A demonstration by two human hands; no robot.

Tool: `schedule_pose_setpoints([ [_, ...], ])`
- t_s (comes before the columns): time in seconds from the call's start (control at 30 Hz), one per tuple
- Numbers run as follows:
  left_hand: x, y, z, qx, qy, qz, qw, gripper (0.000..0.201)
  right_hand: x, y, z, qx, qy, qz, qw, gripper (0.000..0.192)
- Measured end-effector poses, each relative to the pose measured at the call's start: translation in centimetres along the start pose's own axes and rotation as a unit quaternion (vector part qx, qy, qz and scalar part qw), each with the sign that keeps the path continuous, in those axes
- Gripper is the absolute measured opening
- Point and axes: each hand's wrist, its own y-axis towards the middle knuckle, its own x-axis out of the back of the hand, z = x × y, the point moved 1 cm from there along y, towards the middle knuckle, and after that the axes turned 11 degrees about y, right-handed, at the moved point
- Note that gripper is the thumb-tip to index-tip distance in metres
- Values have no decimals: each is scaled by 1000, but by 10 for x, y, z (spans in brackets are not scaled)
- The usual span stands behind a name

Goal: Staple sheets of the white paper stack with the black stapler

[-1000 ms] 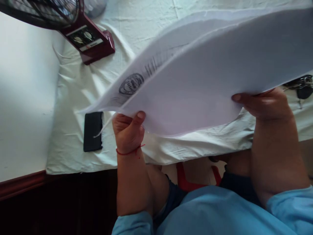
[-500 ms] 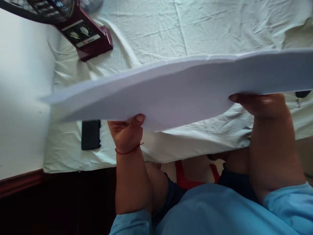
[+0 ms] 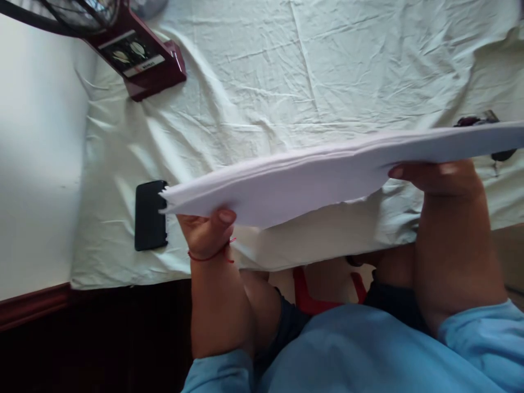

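Note:
A stack of white paper sheets is held up above the cloth-covered table, seen nearly edge-on and slightly bowed. My left hand grips its near edge toward the left, thumb on the facing sheet and fingers hidden behind. Farther right, my right hand is closed on the same edge, its thumb pressed flat along the paper. The layered edges of several sheets show along the top and at the left end. A red thread circles my left wrist.
A white cloth with wrinkles covers the table. A black phone-like object lies left of the paper. At the back left stands a fan with a maroon base. Dark small items lie partly behind the paper's right end. A red chair edge shows below.
The paper stack has tilted to a flatter, more edge-on view, its upper edge dropping toward me. Its left end has drawn in, uncovering more of the black object. Both hands keep their hold.

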Motion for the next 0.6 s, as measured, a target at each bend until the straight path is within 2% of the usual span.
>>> schedule_pose_setpoints([
  [0.17,2,-5,5,53,46,64,995,57,-8,-2,8,8,8,-13,1000,62],
  [0.27,-1,-7,6,61,71,50,994,53,-17,-7,10,-16,10,-59,998,52],
  [0.33,-5,-7,4,53,70,34,996,56,-20,-9,12,-7,19,-95,995,49],
  [0.4,-7,-6,3,44,60,35,997,62,-20,-10,14,17,32,-104,994,47],
  [0.5,-6,-2,6,41,61,53,996,60,-17,-5,14,21,33,-63,997,51],
  [0.6,-1,-2,11,52,126,94,986,45,-15,-1,16,-31,-13,-17,999,58],
])
